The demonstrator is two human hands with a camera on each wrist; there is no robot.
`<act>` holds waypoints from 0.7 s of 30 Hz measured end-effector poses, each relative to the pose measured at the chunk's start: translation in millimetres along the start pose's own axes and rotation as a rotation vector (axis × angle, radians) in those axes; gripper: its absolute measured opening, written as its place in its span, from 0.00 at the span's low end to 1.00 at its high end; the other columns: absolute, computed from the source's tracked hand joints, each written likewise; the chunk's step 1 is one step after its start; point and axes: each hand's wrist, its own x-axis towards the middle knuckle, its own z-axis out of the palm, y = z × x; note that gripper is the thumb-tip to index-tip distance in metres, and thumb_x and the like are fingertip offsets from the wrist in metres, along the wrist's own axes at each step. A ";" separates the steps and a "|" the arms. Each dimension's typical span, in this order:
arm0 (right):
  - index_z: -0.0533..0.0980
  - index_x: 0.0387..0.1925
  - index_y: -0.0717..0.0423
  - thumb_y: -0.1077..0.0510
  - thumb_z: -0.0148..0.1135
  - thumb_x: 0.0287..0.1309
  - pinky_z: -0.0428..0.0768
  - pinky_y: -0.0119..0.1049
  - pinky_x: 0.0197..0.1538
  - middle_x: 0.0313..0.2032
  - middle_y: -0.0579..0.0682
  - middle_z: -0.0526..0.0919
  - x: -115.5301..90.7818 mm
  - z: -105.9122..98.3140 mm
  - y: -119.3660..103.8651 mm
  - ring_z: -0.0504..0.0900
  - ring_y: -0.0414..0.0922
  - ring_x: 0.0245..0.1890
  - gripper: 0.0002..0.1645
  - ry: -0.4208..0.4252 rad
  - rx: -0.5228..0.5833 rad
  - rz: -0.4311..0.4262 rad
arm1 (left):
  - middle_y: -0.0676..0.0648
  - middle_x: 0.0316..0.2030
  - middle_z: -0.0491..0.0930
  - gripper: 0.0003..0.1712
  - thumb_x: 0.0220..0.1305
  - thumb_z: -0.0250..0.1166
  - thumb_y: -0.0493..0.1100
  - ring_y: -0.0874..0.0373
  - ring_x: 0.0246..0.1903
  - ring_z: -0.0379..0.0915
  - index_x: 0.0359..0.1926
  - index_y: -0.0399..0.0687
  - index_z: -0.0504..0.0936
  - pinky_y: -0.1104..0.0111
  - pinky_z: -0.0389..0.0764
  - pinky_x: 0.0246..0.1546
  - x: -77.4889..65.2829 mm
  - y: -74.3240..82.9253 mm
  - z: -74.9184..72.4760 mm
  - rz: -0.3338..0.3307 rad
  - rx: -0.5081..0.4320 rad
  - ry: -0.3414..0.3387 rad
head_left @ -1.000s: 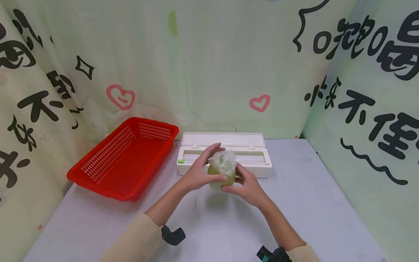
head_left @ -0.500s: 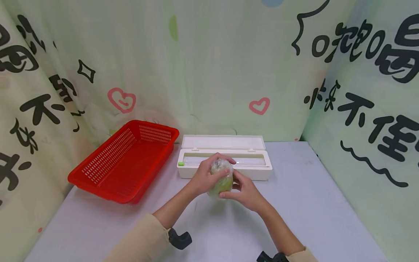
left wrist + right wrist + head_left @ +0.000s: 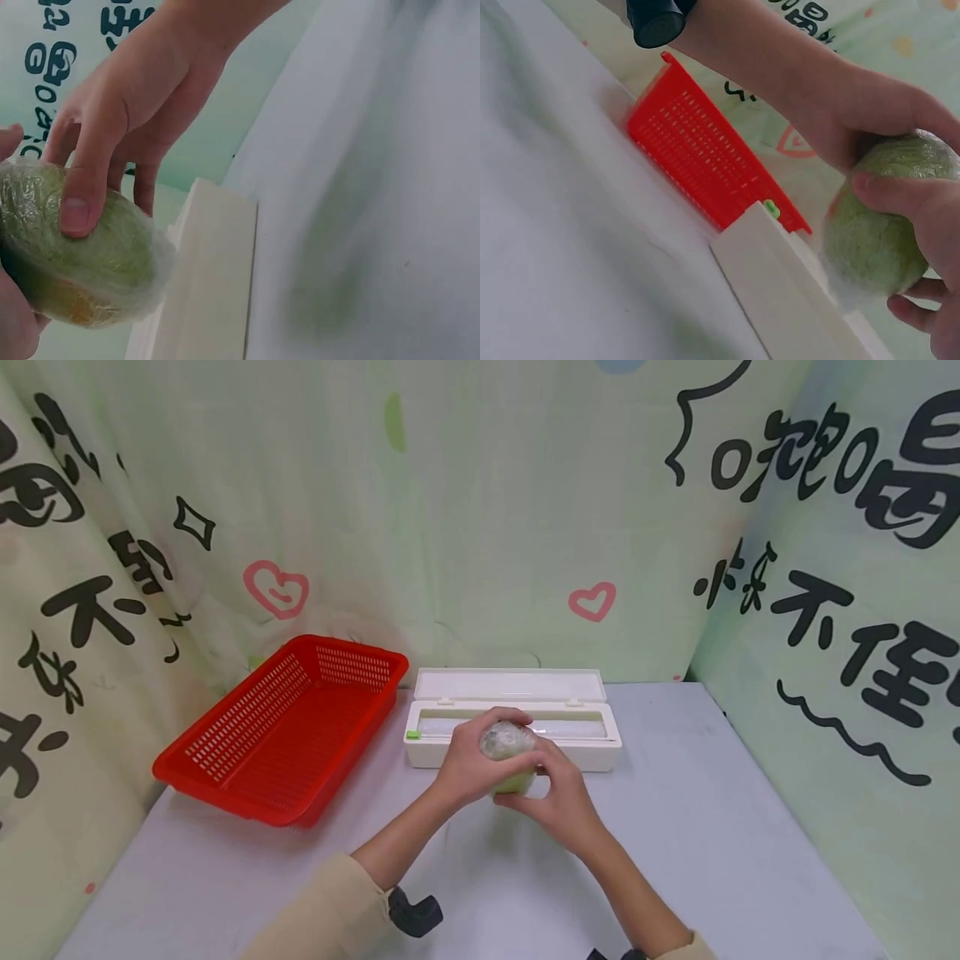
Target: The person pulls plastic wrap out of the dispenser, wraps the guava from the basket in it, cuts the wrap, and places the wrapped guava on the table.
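A green fruit (image 3: 513,783) wrapped in clear cling film is held between both hands above the table. Its film looks bunched and shiny on top. My left hand (image 3: 474,764) grips it from the left, thumb across the near side. From the right, my right hand (image 3: 564,793) holds it with curled fingers and thumb. In the left wrist view the wrapped fruit (image 3: 112,255) shows an orange patch low down, and the right hand's thumb presses on the film. The right wrist view shows the fruit (image 3: 877,240) between both hands.
Just behind the hands stands a white cling film dispenser (image 3: 510,755) with its lid raised and a green slider at its left end. A red plastic basket (image 3: 281,739) sits at the back left of the white table (image 3: 712,827). Printed curtains surround the table.
The fruit has been turned and tilted between the hands. My left hand has shifted right and closer round it, its thumb now reaching the right hand's fingers.
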 end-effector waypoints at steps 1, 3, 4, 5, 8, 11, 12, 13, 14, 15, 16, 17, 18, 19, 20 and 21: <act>0.69 0.65 0.45 0.56 0.80 0.38 0.83 0.39 0.47 0.59 0.46 0.75 -0.7 1.6 -2.0 0.76 0.42 0.54 0.49 0.026 -0.020 -0.008 | 0.56 0.50 0.82 0.29 0.51 0.75 0.51 0.60 0.47 0.77 0.54 0.60 0.77 0.67 0.81 0.44 -0.9 1.1 1.0 -0.001 0.023 0.020; 0.67 0.67 0.47 0.56 0.81 0.37 0.83 0.44 0.50 0.60 0.49 0.74 -1.7 5.0 -6.0 0.76 0.46 0.56 0.52 0.080 -0.085 -0.028 | 0.55 0.51 0.82 0.29 0.52 0.74 0.51 0.60 0.48 0.77 0.56 0.60 0.76 0.68 0.81 0.43 -1.8 3.0 2.8 -0.002 0.065 0.064; 0.66 0.68 0.48 0.56 0.81 0.36 0.82 0.45 0.52 0.59 0.51 0.74 -2.4 6.8 -8.0 0.77 0.47 0.56 0.54 0.108 -0.119 -0.037 | 0.55 0.52 0.82 0.29 0.53 0.73 0.51 0.59 0.47 0.77 0.56 0.59 0.77 0.68 0.81 0.43 -1.9 3.4 3.6 0.000 0.079 0.083; 0.66 0.68 0.50 0.56 0.82 0.35 0.82 0.47 0.54 0.59 0.52 0.74 -2.9 8.7 -10.0 0.77 0.49 0.56 0.55 0.134 -0.147 -0.046 | 0.54 0.51 0.83 0.28 0.54 0.72 0.51 0.59 0.47 0.78 0.56 0.59 0.77 0.69 0.81 0.42 -1.9 3.5 4.2 -0.001 0.084 0.101; 0.66 0.67 0.54 0.54 0.82 0.34 0.80 0.47 0.57 0.58 0.54 0.74 -4.6 14.1 -13.4 0.76 0.50 0.57 0.54 0.183 -0.202 -0.051 | 0.52 0.48 0.84 0.20 0.59 0.68 0.47 0.58 0.43 0.79 0.53 0.53 0.81 0.69 0.82 0.39 -1.6 2.5 4.9 0.007 0.067 0.127; 0.64 0.68 0.54 0.52 0.82 0.35 0.82 0.44 0.54 0.59 0.53 0.73 -6.7 15.3 -13.3 0.75 0.49 0.56 0.56 0.149 -0.159 0.010 | 0.50 0.46 0.86 0.14 0.64 0.62 0.42 0.56 0.42 0.79 0.50 0.47 0.84 0.70 0.82 0.38 -2.0 -0.8 3.8 0.014 0.028 0.119; 0.61 0.69 0.53 0.51 0.82 0.35 0.82 0.44 0.53 0.61 0.52 0.72 -6.9 14.3 -12.4 0.74 0.49 0.57 0.58 0.116 -0.118 0.047 | 0.50 0.45 0.86 0.13 0.65 0.60 0.40 0.56 0.42 0.80 0.49 0.47 0.84 0.70 0.82 0.38 -2.4 -1.6 2.8 0.015 0.017 0.115; 0.59 0.70 0.50 0.50 0.81 0.37 0.81 0.43 0.54 0.63 0.51 0.70 -6.6 12.3 -11.3 0.74 0.49 0.58 0.59 0.078 -0.065 0.093 | 0.49 0.45 0.86 0.13 0.66 0.58 0.39 0.55 0.42 0.80 0.48 0.46 0.85 0.69 0.82 0.39 -2.8 -2.8 1.6 0.019 0.007 0.112; 0.55 0.71 0.48 0.50 0.80 0.39 0.81 0.44 0.54 0.65 0.51 0.68 -6.0 9.7 -9.5 0.73 0.50 0.59 0.60 0.039 -0.002 0.142 | 0.48 0.44 0.86 0.13 0.67 0.57 0.39 0.55 0.43 0.80 0.47 0.46 0.85 0.69 0.81 0.39 -3.2 -4.1 0.4 0.023 -0.005 0.108; 0.53 0.72 0.45 0.50 0.79 0.41 0.81 0.46 0.54 0.66 0.51 0.66 -5.2 6.8 -7.4 0.72 0.51 0.60 0.61 -0.001 0.058 0.188 | 0.48 0.44 0.87 0.13 0.67 0.55 0.39 0.54 0.44 0.81 0.46 0.46 0.85 0.69 0.81 0.40 -3.6 -5.1 -1.0 0.030 -0.013 0.104; 0.51 0.73 0.44 0.50 0.78 0.43 0.80 0.47 0.56 0.68 0.52 0.64 -4.0 3.4 -5.1 0.71 0.53 0.62 0.60 -0.047 0.114 0.225 | 0.47 0.43 0.87 0.14 0.67 0.54 0.38 0.53 0.44 0.81 0.45 0.45 0.86 0.69 0.81 0.41 -4.0 -6.4 -2.4 0.042 -0.030 0.099; 0.50 0.73 0.42 0.50 0.77 0.45 0.79 0.48 0.57 0.69 0.52 0.63 -2.9 0.2 -2.7 0.71 0.54 0.63 0.60 -0.095 0.172 0.263 | 0.45 0.42 0.87 0.14 0.67 0.53 0.37 0.51 0.44 0.81 0.44 0.44 0.86 0.68 0.81 0.41 -4.5 -7.3 -3.9 0.056 -0.061 0.096; 0.49 0.73 0.41 0.51 0.75 0.47 0.79 0.48 0.57 0.69 0.52 0.63 -1.6 -2.4 -0.1 0.71 0.55 0.63 0.58 -0.148 0.218 0.288 | 0.44 0.42 0.87 0.15 0.66 0.52 0.36 0.50 0.44 0.82 0.43 0.42 0.86 0.68 0.80 0.42 -4.5 -8.1 -5.2 0.077 -0.086 0.084; 0.50 0.73 0.41 0.51 0.74 0.49 0.79 0.47 0.56 0.68 0.52 0.64 -0.6 -4.4 2.5 0.72 0.56 0.62 0.56 -0.201 0.258 0.307 | 0.42 0.41 0.87 0.16 0.66 0.51 0.35 0.49 0.44 0.82 0.42 0.41 0.86 0.68 0.80 0.43 -4.6 -9.0 -6.2 0.097 -0.111 0.068; 0.52 0.73 0.43 0.51 0.73 0.51 0.80 0.45 0.55 0.66 0.53 0.66 0.1 -5.9 4.7 0.73 0.56 0.61 0.54 -0.248 0.283 0.317 | 0.41 0.41 0.87 0.16 0.66 0.50 0.34 0.48 0.45 0.82 0.42 0.39 0.86 0.67 0.80 0.44 -4.5 -9.4 -6.8 0.113 -0.138 0.049; 0.54 0.72 0.44 0.51 0.72 0.51 0.80 0.43 0.54 0.64 0.54 0.68 0.1 -6.7 6.5 0.74 0.55 0.59 0.52 -0.284 0.300 0.323 | 0.40 0.41 0.86 0.16 0.66 0.50 0.34 0.48 0.46 0.82 0.42 0.38 0.85 0.67 0.80 0.46 -4.4 -9.2 -7.4 0.125 -0.160 0.029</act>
